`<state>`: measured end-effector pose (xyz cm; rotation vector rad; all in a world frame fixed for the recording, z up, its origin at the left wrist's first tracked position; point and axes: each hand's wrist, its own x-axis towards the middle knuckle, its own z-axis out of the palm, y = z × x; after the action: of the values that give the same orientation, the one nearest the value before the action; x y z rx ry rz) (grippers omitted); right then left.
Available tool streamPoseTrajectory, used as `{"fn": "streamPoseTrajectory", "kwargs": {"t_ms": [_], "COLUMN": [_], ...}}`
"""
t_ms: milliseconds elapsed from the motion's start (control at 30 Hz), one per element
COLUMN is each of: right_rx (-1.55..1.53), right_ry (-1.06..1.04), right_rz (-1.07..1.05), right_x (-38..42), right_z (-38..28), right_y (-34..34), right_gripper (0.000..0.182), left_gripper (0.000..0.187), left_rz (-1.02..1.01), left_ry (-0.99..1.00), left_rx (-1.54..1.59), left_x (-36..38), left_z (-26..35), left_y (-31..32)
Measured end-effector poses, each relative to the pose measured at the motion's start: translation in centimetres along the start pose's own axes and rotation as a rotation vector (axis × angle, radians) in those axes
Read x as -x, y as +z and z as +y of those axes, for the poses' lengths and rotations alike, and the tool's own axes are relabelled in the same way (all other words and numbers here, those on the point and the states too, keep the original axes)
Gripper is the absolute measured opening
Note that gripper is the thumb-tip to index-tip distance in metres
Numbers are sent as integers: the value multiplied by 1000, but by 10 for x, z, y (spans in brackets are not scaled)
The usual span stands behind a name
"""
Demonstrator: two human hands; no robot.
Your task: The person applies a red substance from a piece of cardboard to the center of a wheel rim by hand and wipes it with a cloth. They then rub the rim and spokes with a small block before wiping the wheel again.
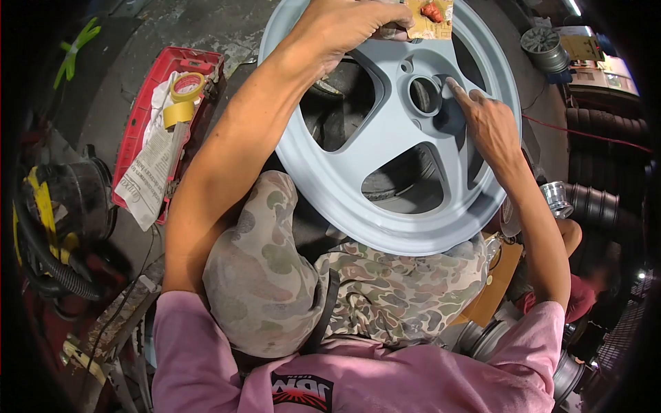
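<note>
A large pale grey-blue alloy wheel rim (396, 127) with broad spokes leans over my camouflage-clad legs. My left hand (351, 27) is closed on a tan piece of card (444, 31) at the rim's top edge. A lump of red putty (432, 12) sits on that card. My right hand (487, 124) rests at the hub, its index finger stretched out and touching the face beside the centre hole (425, 95). I see nothing held in it.
To the left stands a red tray (131, 148) with rolls of yellow tape (179, 114) and newspaper (146, 175). A vacuum-like machine with a black hose (55, 258) is at far left. Tyres (609, 131), other rims (544, 48) and a seated person (578, 292) are on the right.
</note>
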<state>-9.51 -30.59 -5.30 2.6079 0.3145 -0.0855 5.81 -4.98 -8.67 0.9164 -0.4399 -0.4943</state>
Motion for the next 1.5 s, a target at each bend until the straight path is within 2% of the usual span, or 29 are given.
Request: {"fn": "streamPoseTrajectory", "kwargs": {"t_ms": [67,367,433,567,867,1033,1267,1333,1500], "right_rx": [9,174,281,298,315,337,299,200,182], "right_ry": [3,-31,-95,-78,-119,-90,-103,-6,8], "right_rz": [0,-76,-48,-102,-24,-114,-22,-107,-133], "right_x": [-6,-15,-17,-18,-21,-21,-20,-17,-11], "right_z": [-3,-10,-11,-17,-14,-21,-13,-15,-14], "right_y": [2,11,16,8,12,6,6,-3,3], "right_gripper": [65,58,45,44,42,40,43,54,56], "left_gripper": [11,9,9,9,10,9,7,7,9], "left_rz": [13,-38,-29,-16,11,8,11,11,17], "left_ry": [-19,13,13,14,-6,-14,9,6,2], "left_rx": [-7,28,10,-28,10,-15,-50,-39,-25], "left_x": [0,1,1,1,0,1,-1,-2,0], "left_z": [0,2,3,2,3,6,2,0,4], "left_y": [0,-1,-1,-3,0,1,-3,-4,-1]}}
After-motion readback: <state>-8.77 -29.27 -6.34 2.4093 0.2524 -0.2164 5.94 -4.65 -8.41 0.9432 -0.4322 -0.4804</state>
